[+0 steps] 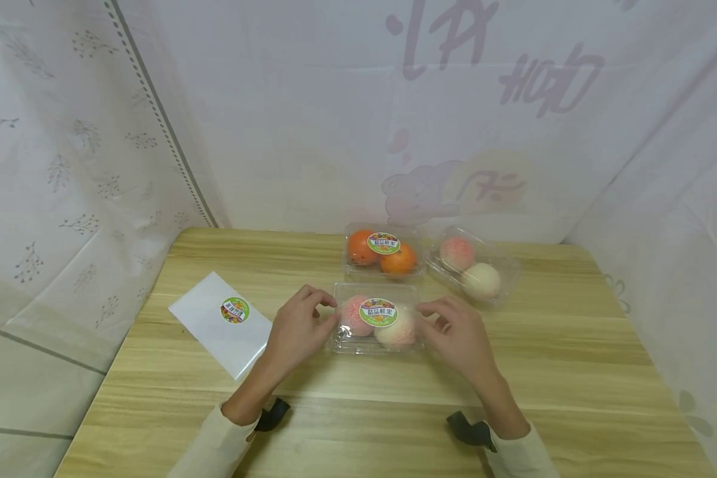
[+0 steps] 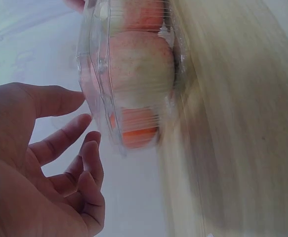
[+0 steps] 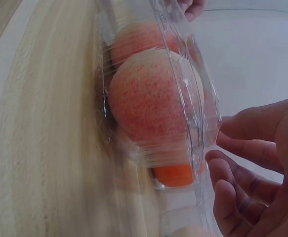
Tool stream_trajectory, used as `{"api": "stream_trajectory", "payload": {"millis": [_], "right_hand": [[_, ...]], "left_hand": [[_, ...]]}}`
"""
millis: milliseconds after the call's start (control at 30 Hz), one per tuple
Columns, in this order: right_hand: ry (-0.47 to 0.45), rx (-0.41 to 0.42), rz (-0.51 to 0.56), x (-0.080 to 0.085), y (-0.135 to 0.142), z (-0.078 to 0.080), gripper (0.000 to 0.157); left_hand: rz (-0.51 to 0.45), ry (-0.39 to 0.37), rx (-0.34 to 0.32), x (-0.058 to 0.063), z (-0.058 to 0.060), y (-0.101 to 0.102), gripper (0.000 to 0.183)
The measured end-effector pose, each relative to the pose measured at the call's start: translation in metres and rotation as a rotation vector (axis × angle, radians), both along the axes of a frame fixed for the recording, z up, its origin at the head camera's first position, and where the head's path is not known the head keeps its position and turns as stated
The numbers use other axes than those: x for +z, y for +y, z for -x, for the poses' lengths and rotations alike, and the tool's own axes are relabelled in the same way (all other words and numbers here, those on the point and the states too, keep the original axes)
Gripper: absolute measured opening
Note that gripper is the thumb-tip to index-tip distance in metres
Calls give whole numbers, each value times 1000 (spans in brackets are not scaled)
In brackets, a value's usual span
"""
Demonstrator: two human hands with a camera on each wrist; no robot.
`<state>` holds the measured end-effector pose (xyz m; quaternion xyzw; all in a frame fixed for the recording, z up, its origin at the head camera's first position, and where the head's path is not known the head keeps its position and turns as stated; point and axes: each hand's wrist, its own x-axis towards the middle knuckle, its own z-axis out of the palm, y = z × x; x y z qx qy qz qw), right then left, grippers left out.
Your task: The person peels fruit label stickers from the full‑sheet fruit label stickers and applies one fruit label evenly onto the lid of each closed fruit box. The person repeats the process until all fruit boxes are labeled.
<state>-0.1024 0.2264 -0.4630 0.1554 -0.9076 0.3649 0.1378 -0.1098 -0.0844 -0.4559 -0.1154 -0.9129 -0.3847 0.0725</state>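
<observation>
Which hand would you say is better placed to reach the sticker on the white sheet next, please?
Probably the left hand: in the head view it is nearer the white sheet with its round sticker, whereas the right hand is at the opposite end of the labelled clear box.

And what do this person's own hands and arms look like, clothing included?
The left hand and right hand are bare, with no gloves or rings visible. Plain cream cloth sleeves end short of the wrists; beside each cuff juts a black curved piece. No cables show.
</observation>
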Motion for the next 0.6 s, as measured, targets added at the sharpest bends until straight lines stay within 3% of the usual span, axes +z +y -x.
{"api": "stream_trajectory", "payload": {"millis": [400, 600], "right_hand": [[-29, 19, -17, -1, 8, -8, 21], [-7, 76, -26, -5, 13, -11, 26]], "left_hand": [[-13, -90, -9, -8, -10, -8, 37], [-71, -129, -31, -13, -16, -10, 41]]}}
